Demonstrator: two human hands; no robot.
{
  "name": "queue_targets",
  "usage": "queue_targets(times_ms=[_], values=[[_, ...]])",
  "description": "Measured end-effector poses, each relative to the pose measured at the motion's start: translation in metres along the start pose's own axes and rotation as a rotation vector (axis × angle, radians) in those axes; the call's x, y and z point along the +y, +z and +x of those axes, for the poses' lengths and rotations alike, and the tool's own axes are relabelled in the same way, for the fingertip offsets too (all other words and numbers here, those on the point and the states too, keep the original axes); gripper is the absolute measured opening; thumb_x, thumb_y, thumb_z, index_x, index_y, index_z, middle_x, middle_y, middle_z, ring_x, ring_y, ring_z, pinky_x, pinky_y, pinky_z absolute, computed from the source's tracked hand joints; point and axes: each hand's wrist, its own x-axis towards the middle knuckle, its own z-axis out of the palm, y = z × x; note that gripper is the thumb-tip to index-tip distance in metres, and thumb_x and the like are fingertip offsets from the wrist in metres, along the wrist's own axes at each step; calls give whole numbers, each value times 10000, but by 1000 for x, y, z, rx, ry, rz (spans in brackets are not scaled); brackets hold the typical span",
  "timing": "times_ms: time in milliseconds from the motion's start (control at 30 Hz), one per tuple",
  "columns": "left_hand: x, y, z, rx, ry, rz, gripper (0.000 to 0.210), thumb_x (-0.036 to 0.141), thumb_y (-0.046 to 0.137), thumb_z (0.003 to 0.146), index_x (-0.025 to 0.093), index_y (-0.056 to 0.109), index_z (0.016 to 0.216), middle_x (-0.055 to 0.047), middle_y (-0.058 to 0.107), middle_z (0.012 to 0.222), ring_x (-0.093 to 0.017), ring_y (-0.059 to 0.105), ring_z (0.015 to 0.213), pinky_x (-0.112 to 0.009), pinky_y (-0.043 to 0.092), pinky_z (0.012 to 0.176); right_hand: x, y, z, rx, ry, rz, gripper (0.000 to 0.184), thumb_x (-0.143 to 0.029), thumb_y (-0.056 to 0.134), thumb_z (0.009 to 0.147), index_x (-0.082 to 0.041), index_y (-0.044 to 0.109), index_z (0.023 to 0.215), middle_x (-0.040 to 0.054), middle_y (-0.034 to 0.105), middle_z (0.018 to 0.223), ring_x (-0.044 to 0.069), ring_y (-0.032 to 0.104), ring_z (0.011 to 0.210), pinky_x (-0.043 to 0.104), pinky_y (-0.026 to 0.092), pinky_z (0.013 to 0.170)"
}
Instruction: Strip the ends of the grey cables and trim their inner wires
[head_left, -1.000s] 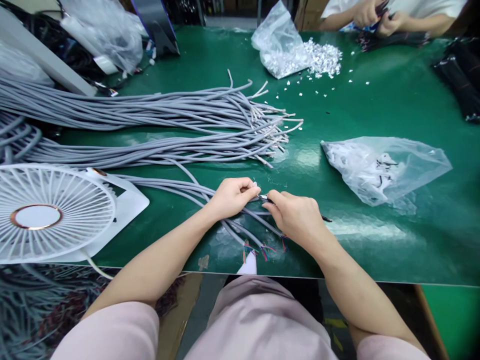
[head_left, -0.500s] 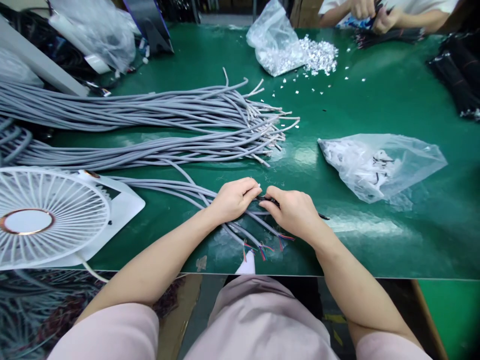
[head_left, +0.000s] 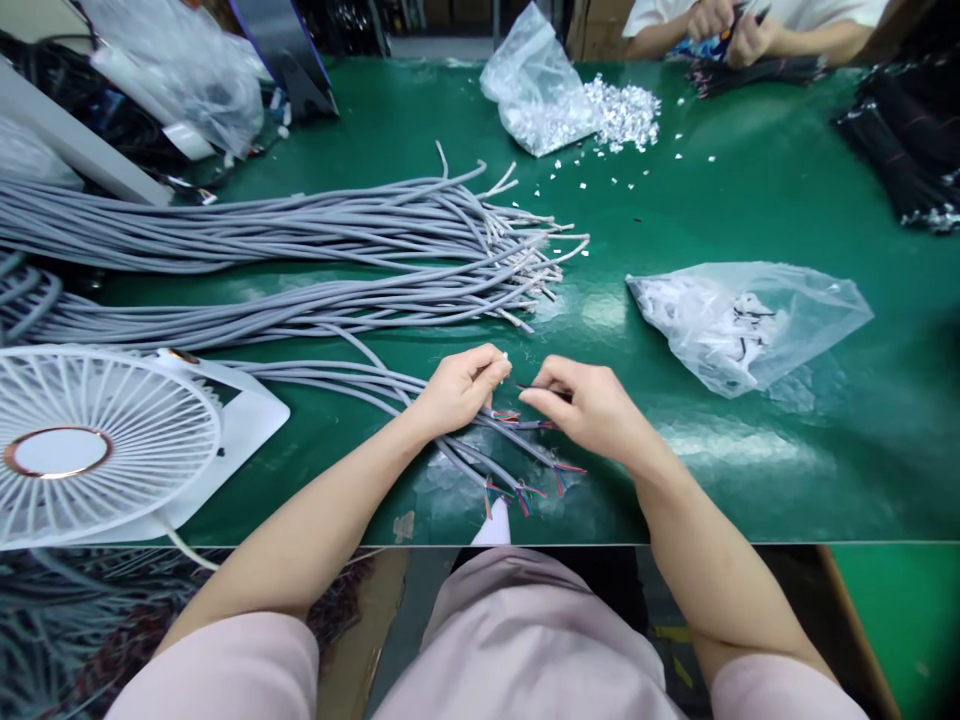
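Low over the green table [head_left: 750, 480], my left hand [head_left: 463, 390] is closed in a pinch. A small white piece [head_left: 505, 357] pokes out at its fingertips; the rest of it is hidden. To the right, my right hand [head_left: 592, 405] closes around a slim black tool [head_left: 536, 390], its thin tip pointing at the left fingertips. A small gap separates the hands. Grey cables [head_left: 345, 375] run under my left hand. Their stripped ends fan out below the hands, showing red, green and blue wires [head_left: 525, 495].
Two thick bundles of grey cable [head_left: 300, 225] lie behind. A white fan [head_left: 112, 440] stands at left. Right of my hands is a clear bag of white pieces [head_left: 742, 325]; farther back, another bag [head_left: 536, 90] spills silvery bits. A person's hands [head_left: 739, 35] work across the table, near black cables [head_left: 900, 150].
My right hand has drawn slightly apart from the left and turned, and the tool's rear end no longer shows behind it. Colored wire ends now show below my left fingers.
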Motion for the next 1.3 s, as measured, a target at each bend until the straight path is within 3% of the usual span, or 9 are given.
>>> queue_targets(times_ms=[167,333,467,567,700,867,1000,1167,1300], values=[[-1,0,1,-36,76,6,304,354,503,880,146,588,675,18,521,568,-82,466,517,-198,356,528,6,2,10,152,-12,197,289,-432,673,756,-152,638,814,-65,405,541,74,344,513,216,273,526],[-6,3,0,-24,151,112,245,256,543,826,141,634,631,-9,567,599,-97,505,566,-208,358,550,0,18,13,147,-37,123,226,-382,635,788,-158,647,763,-49,437,548,79,369,518,222,267,534],[-7,6,-1,-37,92,141,235,275,578,793,140,647,613,-15,581,600,-110,521,581,-224,366,569,-3,25,12,175,-80,42,223,-302,544,842,-163,581,671,-22,486,571,95,401,541,232,279,546],[-3,5,-1,-67,-40,52,242,370,623,770,145,706,800,2,576,616,-99,487,551,-219,356,536,-3,22,12,214,-114,55,223,-283,536,848,-163,571,664,-17,506,582,96,417,548,229,302,552],[3,-2,-2,-130,-177,-108,432,456,612,774,138,635,1065,16,567,646,-90,473,537,-208,374,525,4,-8,5,436,-75,110,182,-291,578,830,-166,603,700,-36,506,571,84,404,516,220,317,529],[7,-20,-2,-295,-147,-83,330,465,650,745,146,580,793,6,580,664,-100,504,590,-212,410,567,32,-81,-21,849,44,-149,171,-297,576,826,-170,614,717,-33,519,579,94,427,535,234,328,546],[5,-28,-2,-465,-78,36,306,451,689,720,156,622,772,-22,630,749,-133,558,680,-231,446,624,59,-127,-34,790,221,-455,140,-229,572,820,-159,626,712,8,562,630,112,447,585,261,294,571],[0,-24,-3,-387,41,24,248,424,668,747,176,661,741,-35,649,747,-148,583,680,-236,460,623,80,-145,-38,738,351,-540,219,-228,584,823,-169,560,613,27,486,558,120,369,542,304,218,564],[-1,-18,-1,-185,89,26,226,398,656,760,173,674,760,-31,634,747,-131,552,635,-229,437,587,68,-142,-48,914,137,-490,139,-184,514,859,-154,639,806,114,608,794,184,518,763,320,338,680]])
